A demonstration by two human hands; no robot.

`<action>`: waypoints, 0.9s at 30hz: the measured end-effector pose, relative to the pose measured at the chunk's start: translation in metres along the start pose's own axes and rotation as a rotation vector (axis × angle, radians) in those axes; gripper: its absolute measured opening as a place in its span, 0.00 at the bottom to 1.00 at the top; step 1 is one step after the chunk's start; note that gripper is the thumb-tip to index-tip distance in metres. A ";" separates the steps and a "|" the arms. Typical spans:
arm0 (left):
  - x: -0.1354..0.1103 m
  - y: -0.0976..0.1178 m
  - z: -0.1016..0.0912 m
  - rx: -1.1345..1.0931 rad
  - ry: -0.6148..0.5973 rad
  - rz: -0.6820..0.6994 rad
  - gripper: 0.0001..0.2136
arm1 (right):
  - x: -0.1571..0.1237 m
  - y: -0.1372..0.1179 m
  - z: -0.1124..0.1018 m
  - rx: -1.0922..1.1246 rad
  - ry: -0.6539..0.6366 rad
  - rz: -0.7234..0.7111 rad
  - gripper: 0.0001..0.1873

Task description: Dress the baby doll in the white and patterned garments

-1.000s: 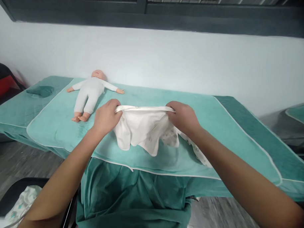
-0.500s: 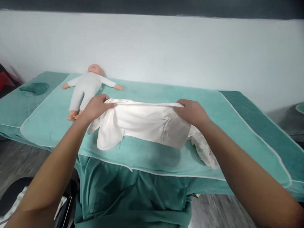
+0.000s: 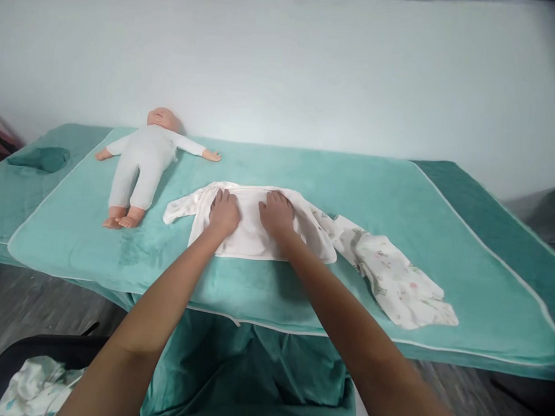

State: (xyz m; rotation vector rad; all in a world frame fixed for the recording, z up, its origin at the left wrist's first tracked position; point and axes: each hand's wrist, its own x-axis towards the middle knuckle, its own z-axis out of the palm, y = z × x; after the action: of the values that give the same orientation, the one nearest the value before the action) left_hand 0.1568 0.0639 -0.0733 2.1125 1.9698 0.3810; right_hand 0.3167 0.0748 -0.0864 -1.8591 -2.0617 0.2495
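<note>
A white baby shirt (image 3: 249,234) lies spread on the green-covered table (image 3: 134,257), its small sleeve reaching left. My left hand (image 3: 225,213) rests on its left half, fingers laid on the cloth near the upper edge. On the right half lies my right hand (image 3: 277,214), palm down with fingers slightly bent on the fabric. Neither hand grips the shirt. Baby pants (image 3: 393,276) with a small print lie to the right, touching or partly under the shirt's right side; which one, I cannot tell.
A baby doll (image 3: 145,158) in a white suit lies on its back at the upper left. Beyond it sits a dark green cloth bundle (image 3: 42,158). At the lower left, a black chair (image 3: 49,345) holds printed cloth (image 3: 34,384). A white wall (image 3: 309,75) stands behind.
The shirt, held up by its edge between both hands, has come down flat on the table. Both hands let go of the edge and moved inward onto it. More of the printed pants shows.
</note>
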 end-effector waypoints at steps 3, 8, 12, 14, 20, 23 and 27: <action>0.022 -0.008 -0.004 0.018 0.051 -0.034 0.24 | 0.015 0.007 0.000 -0.032 0.045 0.010 0.29; 0.045 -0.014 -0.005 0.087 0.090 0.030 0.28 | 0.027 0.007 0.000 -0.080 0.128 -0.027 0.31; 0.058 -0.022 0.004 0.172 0.055 0.045 0.30 | 0.043 0.016 0.004 -0.086 0.114 -0.054 0.31; 0.063 -0.025 0.008 0.201 0.041 0.044 0.30 | 0.052 0.023 0.006 -0.079 0.094 -0.061 0.32; 0.076 -0.027 0.013 0.230 0.038 0.052 0.31 | 0.070 0.033 0.010 -0.068 0.069 -0.055 0.33; 0.081 -0.027 0.014 0.235 0.031 0.042 0.32 | 0.074 0.035 0.011 -0.064 0.073 -0.070 0.32; 0.081 -0.027 0.018 0.238 0.047 0.047 0.32 | 0.075 0.037 0.013 -0.054 0.040 -0.064 0.31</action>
State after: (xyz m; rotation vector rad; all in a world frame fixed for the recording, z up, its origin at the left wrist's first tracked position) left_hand 0.1425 0.1467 -0.0967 2.3150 2.0870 0.2153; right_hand 0.3402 0.1547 -0.1013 -1.8103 -2.1161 0.1411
